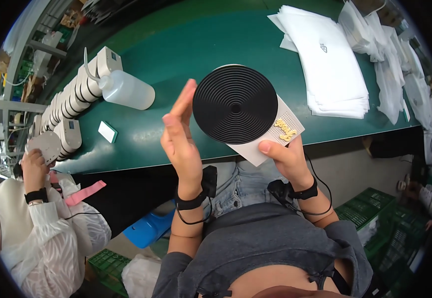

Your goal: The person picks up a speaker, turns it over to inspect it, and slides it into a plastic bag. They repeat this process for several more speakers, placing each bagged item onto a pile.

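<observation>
A flat white device with a perforated corner, raised yellow lettering and a large black disc of concentric ridges [235, 104] is held up over the table's near edge. My right hand [286, 158] grips its lower right corner, thumb on the white face [255, 153], the other fingers mostly hidden underneath. To the left of the disc, my left hand [181, 144] is open with its fingers stretched upward. It holds nothing, and its fingertips are close to the disc's rim; whether they touch it I cannot tell.
The green table [176, 49] carries a squeeze bottle [129, 89], a small white-and-green block [108, 132], a row of white devices [77, 87] and a stack of white bags [325, 64]. At left, a co-worker's hand [36, 166] holds a white round-ended part. A blue stool [149, 229] stands below.
</observation>
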`<state>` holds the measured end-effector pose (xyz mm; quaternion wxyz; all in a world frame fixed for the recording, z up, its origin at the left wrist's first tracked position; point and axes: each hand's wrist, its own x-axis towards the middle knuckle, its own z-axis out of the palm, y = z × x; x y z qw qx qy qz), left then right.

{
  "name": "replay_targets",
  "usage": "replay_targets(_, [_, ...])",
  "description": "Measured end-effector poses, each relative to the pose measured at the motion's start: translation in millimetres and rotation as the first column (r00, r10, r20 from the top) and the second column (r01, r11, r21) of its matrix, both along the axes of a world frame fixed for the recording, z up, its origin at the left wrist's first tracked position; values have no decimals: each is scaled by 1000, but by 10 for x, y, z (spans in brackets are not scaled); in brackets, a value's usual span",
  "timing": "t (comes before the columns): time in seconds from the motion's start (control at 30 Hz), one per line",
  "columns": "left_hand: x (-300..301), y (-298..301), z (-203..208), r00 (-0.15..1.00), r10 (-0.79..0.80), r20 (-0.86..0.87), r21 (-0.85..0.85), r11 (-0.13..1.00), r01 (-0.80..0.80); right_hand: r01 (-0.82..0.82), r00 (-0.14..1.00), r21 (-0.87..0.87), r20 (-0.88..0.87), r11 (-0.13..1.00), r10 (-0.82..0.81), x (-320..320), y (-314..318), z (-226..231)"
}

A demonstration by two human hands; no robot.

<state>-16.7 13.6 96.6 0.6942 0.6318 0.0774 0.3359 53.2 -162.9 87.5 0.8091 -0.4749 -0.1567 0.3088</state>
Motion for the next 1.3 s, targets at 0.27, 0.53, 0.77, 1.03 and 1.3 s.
replay_targets(0.27, [40,-163,87,977,72,-199,108,993,-51,82,984,-116,170,990,-62,-2,-15,-12])
replay_targets(0.53, [149,-230,134,985,-98,145,130,988,80,207,921,-112,358,972,-155,-12,-40,77])
replay_targets(0.77, [149,-269,65,968,-238,80,-215,944,250,282,883,-61,406,957,-235,-27,-12,-93])
replay_targets(1.03, [216,-253,106,959,-246,137,-282,919,276,295,864,-2,427,956,-266,-17,-53,6])
replay_targets(1.3, [216,-330,168,969,-179,171,-173,963,208,334,838,-17,464,943,-288,-39,-67,-29])
